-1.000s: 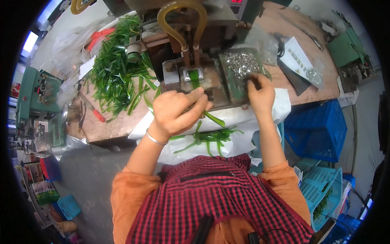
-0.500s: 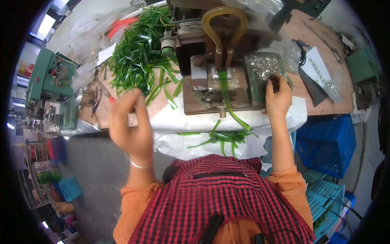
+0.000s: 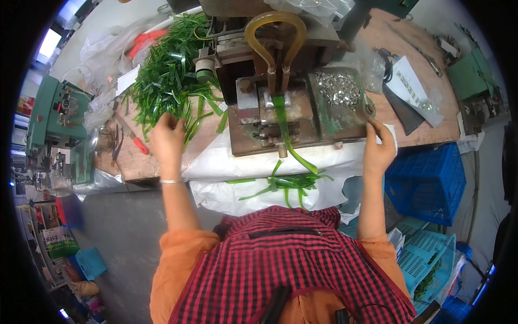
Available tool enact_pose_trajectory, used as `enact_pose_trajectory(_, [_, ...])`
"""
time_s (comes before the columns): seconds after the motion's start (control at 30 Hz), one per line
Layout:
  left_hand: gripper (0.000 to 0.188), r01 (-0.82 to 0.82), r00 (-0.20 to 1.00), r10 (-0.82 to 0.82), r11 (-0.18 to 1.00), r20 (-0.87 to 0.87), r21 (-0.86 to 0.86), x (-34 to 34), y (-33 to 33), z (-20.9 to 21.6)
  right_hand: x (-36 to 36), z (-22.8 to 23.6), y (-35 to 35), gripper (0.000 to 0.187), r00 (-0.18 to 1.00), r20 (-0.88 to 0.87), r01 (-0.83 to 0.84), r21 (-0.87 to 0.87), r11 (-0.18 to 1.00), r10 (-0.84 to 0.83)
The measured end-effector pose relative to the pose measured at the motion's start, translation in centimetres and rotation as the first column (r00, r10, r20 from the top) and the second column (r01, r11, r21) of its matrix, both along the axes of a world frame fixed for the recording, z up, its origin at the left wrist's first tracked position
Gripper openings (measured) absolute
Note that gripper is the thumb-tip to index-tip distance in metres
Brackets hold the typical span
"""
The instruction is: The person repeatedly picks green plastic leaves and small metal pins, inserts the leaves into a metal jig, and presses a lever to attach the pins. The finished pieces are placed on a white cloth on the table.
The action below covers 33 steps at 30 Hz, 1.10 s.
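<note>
My left hand [image 3: 168, 139] is at the near edge of a heap of green ribbon-like strips [image 3: 170, 81]. Its fingers are bent together, and whatever lies between them is hidden. At the front right corner of a tray [image 3: 333, 125] of small shiny metal pieces [image 3: 339, 89], my right hand [image 3: 379, 150] has thumb and fingertips pinched; anything held there is too small to name. Between the hands stands a brown press machine [image 3: 253, 141] with a bent amber tube [image 3: 275, 20] on it. One green strip [image 3: 291, 146] hangs from its middle, curving toward me.
Several green strips [image 3: 288, 182] lie on white sheeting [image 3: 216, 193] at the table's front edge. A red-handled tool [image 3: 140, 144] is left of my left hand. Paper [image 3: 409, 86] lies at right. Blue crates [image 3: 429, 183] stand lower right; a green machine [image 3: 56, 121] is far left.
My left hand has moved forward to the heap of strips. My right hand has drawn back from the metal pieces to the tray's front corner. The whole view has shifted slightly.
</note>
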<state>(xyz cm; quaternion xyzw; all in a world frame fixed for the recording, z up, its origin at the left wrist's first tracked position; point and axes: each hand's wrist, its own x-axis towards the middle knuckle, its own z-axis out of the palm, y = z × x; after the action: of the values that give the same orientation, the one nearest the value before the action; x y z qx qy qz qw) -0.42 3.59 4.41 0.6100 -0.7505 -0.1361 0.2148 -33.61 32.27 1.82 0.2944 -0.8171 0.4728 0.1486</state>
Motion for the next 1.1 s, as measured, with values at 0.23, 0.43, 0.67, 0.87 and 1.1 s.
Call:
enact_pose_trajectory(0.23, [0.018, 0.121, 0.949, -0.157, 0.982, -0.275, -0.144, 0.0, -2.6, -2.8, 5.3, 7.2, -6.7, 0.017, 0.761, 0.321, -0.459, -0.349, 0.817, 0.564])
enact_pose_trajectory(0.43, [0.013, 0.119, 0.614, -0.125, 0.991, -0.779, -0.066, -3.8, 1.3, -1.1, 8.3, 6.9, -13.0, 0.029, 0.658, 0.357, -0.444, -0.528, 0.724, 0.663])
enact_pose_trajectory(0.67, [0.008, 0.141, 0.374, -0.541, 0.836, -0.753, -0.531, -5.3, 6.0, 6.5, 10.3, 8.9, -13.3, 0.034, 0.474, 0.505, -0.313, -0.669, 0.674, 0.722])
enact_pose_trajectory(0.87, [0.02, 0.417, 0.419, -0.878, 0.413, -0.233, -0.809, -5.8, 9.6, 7.8, 11.9, 11.0, -10.6, 0.043, 0.497, 0.457, -0.422, -0.615, 0.666, 0.738])
enact_pose_trajectory(1.1, [0.021, 0.608, 0.411, -0.901, 0.16, 0.136, -0.777, -9.6, 9.3, 5.7, 1.5, 1.1, -8.1, 0.038, 0.902, 0.177, -0.425, 0.187, 0.886, 0.395])
